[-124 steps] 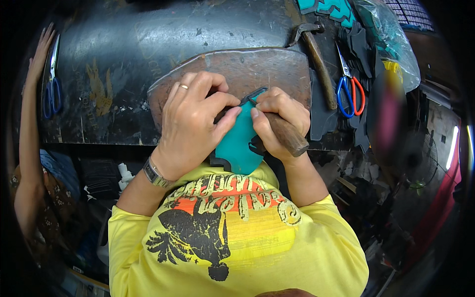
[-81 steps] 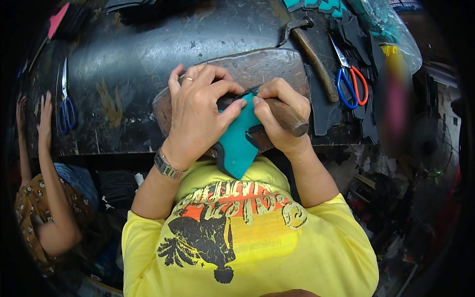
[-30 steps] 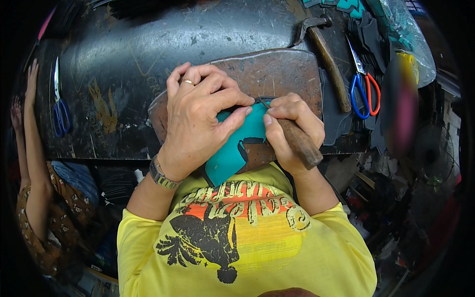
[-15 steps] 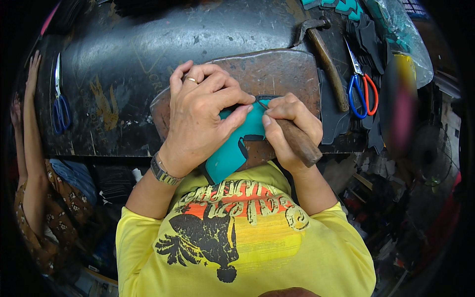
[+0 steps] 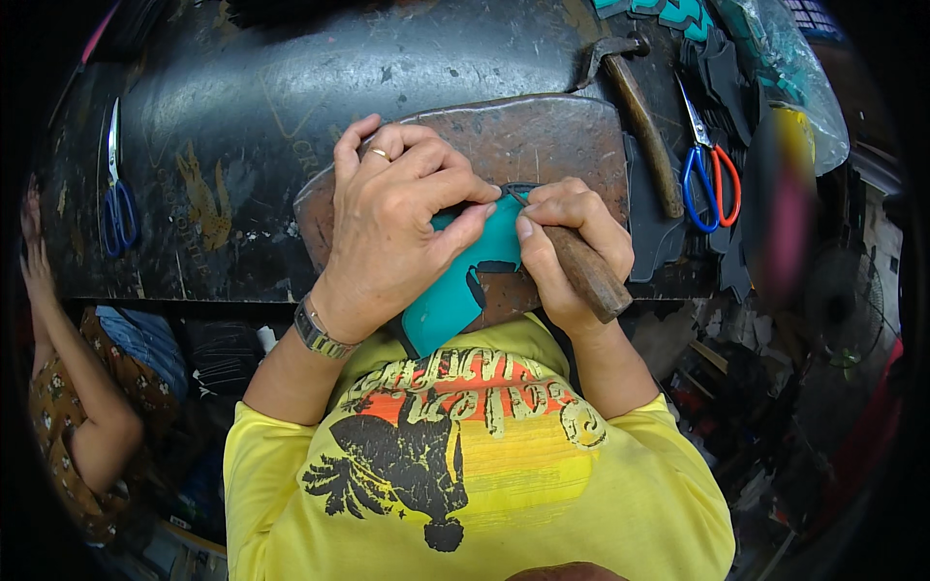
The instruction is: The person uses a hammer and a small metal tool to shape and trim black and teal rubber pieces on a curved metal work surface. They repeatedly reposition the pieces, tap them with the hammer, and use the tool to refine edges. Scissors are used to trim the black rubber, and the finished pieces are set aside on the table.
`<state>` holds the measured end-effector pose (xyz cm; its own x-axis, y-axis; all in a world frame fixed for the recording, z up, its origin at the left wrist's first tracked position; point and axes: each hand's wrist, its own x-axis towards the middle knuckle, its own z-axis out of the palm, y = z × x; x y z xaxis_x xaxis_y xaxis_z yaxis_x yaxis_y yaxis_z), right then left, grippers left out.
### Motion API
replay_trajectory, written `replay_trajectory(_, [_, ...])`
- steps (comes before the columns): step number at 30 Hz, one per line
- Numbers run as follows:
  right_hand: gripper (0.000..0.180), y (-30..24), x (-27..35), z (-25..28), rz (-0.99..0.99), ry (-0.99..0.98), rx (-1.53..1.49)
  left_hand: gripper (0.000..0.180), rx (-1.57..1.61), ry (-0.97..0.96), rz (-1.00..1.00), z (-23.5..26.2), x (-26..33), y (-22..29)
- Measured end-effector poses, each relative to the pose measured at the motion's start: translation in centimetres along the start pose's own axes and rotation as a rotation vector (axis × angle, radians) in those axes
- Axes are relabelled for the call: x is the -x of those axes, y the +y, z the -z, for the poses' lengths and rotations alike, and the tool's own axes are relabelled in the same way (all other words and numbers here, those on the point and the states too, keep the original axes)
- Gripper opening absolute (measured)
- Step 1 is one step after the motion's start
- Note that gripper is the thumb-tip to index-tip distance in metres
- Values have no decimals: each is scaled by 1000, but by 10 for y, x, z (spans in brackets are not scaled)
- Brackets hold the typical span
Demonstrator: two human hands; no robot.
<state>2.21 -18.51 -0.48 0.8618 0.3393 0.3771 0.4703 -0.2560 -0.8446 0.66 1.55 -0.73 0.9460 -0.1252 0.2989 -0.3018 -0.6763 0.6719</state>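
Observation:
A teal, shaped piece of shoe-upper material (image 5: 448,308) with dark edges lies over a worn brown board (image 5: 576,136). My left hand (image 5: 397,198) rests on its upper part. Thumb and forefinger pinch the piece's dark far edge, and the other fingers are bent above the board. My right hand (image 5: 579,228) is closed round a wooden-handled awl (image 5: 586,274). Its thin dark tip meets the edge just right of my left fingertips. The palm of my left hand hides part of the teal piece.
Right of the board lie a wooden-handled hammer (image 5: 639,131), scissors with blue and red handles (image 5: 712,184) and dark cut pieces (image 5: 654,228). Blue-handled scissors (image 5: 118,208) lie at the left. A plastic bag (image 5: 799,77) stands far right. Another person's arm (image 5: 82,373) is at the left edge.
The awl tip and my right hand have shifted very slightly; both grips stay the same. At the left, the other person's arm has drawn back from the table toward the edge of view.

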Motion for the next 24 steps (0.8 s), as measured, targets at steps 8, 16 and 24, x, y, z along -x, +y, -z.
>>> replay_trajectory(8, [13, 1, -2, 1, 27, -30, 17, 9, 5, -1, -10, 1, -1, -1])
replay_trajectory(16, [14, 1, -2, 0, 33, -16, 9, 14, 11, 12, -3, 0, -1, 0])
replay_trajectory(24, [15, 2, -3, -3, 92, -30, 95, 10, 13, 1, -2, -1, 0, -2])
